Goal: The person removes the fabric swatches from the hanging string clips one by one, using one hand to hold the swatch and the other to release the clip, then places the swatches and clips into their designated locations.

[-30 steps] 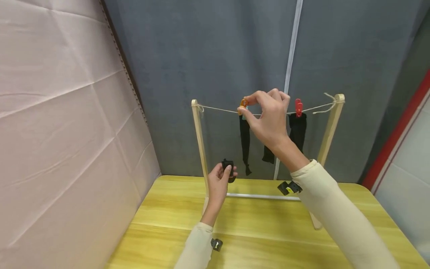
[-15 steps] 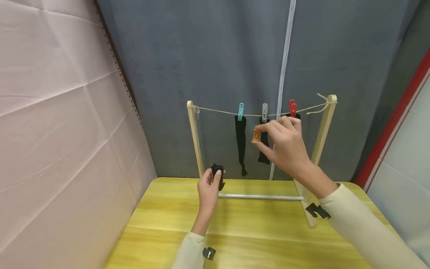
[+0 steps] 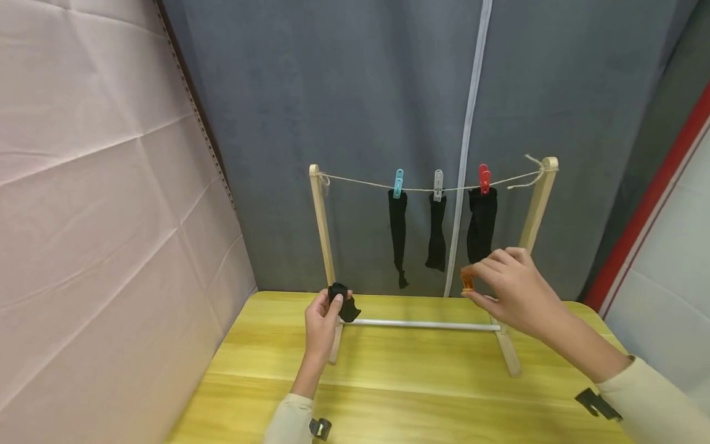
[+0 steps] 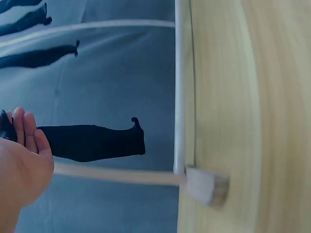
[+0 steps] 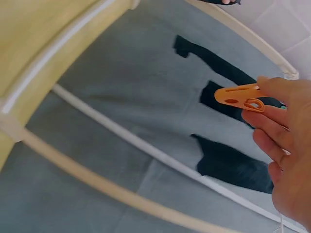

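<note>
Where the bottom edge of the head view begins, two cream sleeves enter, each with a small black device at the cuff. Right hand, right of centre: thumb and fingertips pinching one orange clip, which is clear of the cord. Left hand, lower centre: thumb and fingers gripping one black cloth, whose long loose end shows beyond the fingers in the left wrist view. One yellow wood-grained table, across the lower frame. One wooden rack standing on it: left post, right post, pale crossbar low between them, cord tied between the tops. On the cord, left to right: turquoise clip, grey clip, red clip, each with one dark hanging cloth below. Behind, one grey curtain, filling the upper centre; pale creased sheeting at left.
</note>
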Demonstrator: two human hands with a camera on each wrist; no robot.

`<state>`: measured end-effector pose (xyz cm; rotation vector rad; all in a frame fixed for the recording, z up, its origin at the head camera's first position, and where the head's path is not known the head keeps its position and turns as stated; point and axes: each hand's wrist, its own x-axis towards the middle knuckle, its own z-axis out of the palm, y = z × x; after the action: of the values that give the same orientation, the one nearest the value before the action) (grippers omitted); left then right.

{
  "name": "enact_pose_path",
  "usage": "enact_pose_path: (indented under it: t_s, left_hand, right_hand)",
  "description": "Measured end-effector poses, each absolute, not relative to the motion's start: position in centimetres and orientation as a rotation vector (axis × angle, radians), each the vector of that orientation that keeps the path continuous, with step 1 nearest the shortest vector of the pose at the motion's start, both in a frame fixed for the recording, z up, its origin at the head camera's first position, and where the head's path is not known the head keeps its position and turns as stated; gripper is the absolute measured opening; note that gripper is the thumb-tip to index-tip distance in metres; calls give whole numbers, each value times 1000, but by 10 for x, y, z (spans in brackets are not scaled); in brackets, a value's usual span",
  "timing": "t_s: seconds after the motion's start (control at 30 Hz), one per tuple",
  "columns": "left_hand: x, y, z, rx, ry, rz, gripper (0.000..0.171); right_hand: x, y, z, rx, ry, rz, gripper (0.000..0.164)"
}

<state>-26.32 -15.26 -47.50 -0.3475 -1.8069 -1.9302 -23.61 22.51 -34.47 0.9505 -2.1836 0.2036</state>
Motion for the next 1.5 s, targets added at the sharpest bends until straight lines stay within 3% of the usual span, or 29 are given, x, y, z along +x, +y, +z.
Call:
enact_pose_path:
  t_s: [0.1, 0.23, 0.57, 1.03, 1.27, 1.5]
  left_hand:
    - [-262, -166, -480, -341, -1822, -1914, 23]
    - [-257, -186, -486, -317, -1833, -1904, 23]
    - [-256, -229, -499, -248, -1905, -1835, 20]
    - [-243, -254, -519, -263, -2235, -1776, 25]
    - [-227, -270, -524, -121, -2393, -1697, 14]
    - [-211, -286, -526, -31, -2614, -1735, 20]
  right_hand:
    - [-229, 238, -358, 949, -2264, 168, 30]
    - [-220, 258, -378, 930, -2347, 140, 41]
    - [-213, 311, -404, 755, -2547, 146, 35]
    - [-238, 396, -456, 526, -2822, 238, 30]
    - [-243, 413, -480, 545, -2829, 232, 24]
    - [-246, 417, -500, 570, -2935, 314, 18]
